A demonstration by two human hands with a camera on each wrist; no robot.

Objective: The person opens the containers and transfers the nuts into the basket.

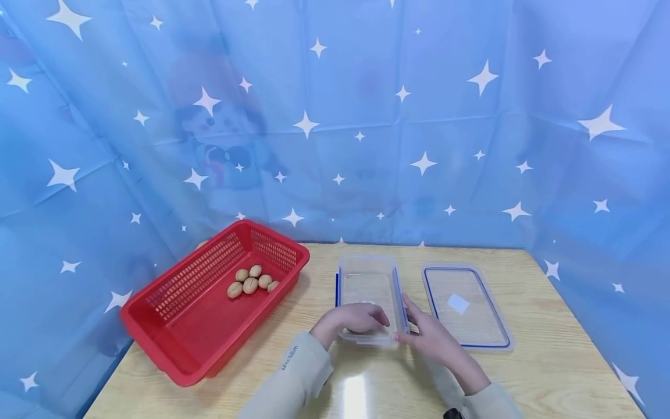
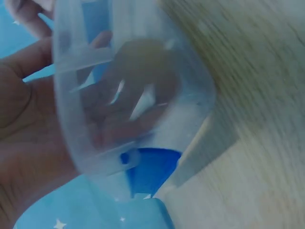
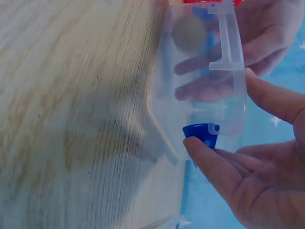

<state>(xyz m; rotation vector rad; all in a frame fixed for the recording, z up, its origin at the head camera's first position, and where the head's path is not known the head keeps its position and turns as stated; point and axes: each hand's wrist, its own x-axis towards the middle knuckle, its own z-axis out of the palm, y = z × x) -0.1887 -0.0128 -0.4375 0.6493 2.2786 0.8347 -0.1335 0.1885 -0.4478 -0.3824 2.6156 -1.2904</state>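
Note:
A clear plastic food box [image 1: 366, 269] with blue side latches stands in the middle of the table. My left hand [image 1: 358, 317] reaches down inside its near end. Through the cloudy wall, a round brown walnut [image 3: 188, 33] shows at that hand's curled fingers [image 2: 128, 112], which seem to hold it; the plastic blurs the contact. My right hand [image 1: 429, 337] grips the near right corner of the box, its thumb at the front wall and a finger touching the blue latch [image 3: 202, 133]. Several walnuts [image 1: 250, 285] lie in the red basket [image 1: 209, 361] on the left.
The box's lid [image 1: 466, 331], clear with a blue seal and a white label [image 1: 458, 303], lies flat to the right. A blue curtain [image 1: 366, 174] with white stars hangs behind the wooden table [image 1: 555, 361]. The basket's raised rim stands left of the box.

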